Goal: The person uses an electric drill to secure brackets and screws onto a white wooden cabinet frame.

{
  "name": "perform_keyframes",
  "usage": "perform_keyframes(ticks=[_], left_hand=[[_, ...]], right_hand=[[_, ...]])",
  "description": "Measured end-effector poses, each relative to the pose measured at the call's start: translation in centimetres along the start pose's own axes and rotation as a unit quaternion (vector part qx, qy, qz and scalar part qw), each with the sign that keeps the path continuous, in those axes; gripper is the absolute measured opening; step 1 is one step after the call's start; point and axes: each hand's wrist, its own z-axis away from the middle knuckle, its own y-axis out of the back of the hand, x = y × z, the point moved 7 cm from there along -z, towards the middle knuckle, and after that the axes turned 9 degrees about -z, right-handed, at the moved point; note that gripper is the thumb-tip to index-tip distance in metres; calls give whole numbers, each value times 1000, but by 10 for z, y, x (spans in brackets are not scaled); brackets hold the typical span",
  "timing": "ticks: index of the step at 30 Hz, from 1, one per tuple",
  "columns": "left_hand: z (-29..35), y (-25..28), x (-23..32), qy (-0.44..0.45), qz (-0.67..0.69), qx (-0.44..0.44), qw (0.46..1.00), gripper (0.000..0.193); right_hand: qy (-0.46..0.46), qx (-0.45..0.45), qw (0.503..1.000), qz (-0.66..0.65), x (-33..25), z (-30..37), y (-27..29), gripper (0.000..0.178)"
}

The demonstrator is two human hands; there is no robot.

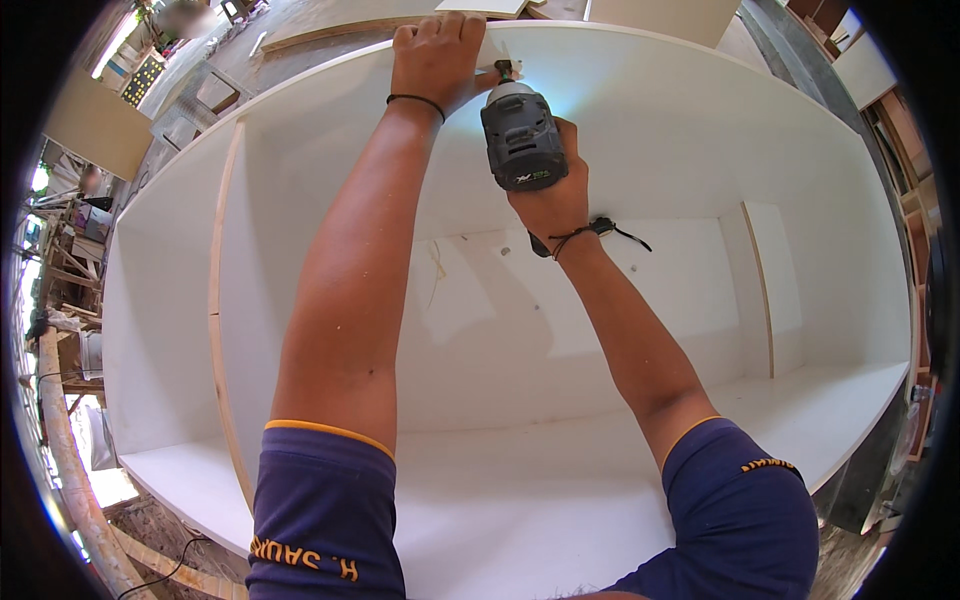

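Note:
At the far wall of a large white cabinet carcass (pixel 640 480), my right hand (pixel 560 195) grips a black cordless impact driver (pixel 522 140). Its nose points away from me at a small dark fitting (pixel 503 68) on the inner face of the panel, and its lamp lights the white surface there. My left hand (pixel 440 60) is curled over the panel's top edge, with its thumb reaching inside close to the fitting. Whether the bit sits in a screw is too small to tell.
Inside the carcass, an upright divider (pixel 230 300) stands at left and a shorter one (pixel 758 285) at right. Small bits of debris (pixel 505 252) lie on the bottom. Boards (pixel 340 32) lie beyond the far edge, and a pole (pixel 75 470) stands at left.

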Motion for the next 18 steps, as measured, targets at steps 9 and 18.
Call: perform_keyframes(ticks=[9,18], left_hand=[[-1,2,-1,-7,0,6,1000,62],[-2,2,0,-6,-12,-14,1000,65]], right_hand=[[-11,-8,1000,16,-4,0,0,56],[-6,-4,1000,15,-5,-1,1,55]])
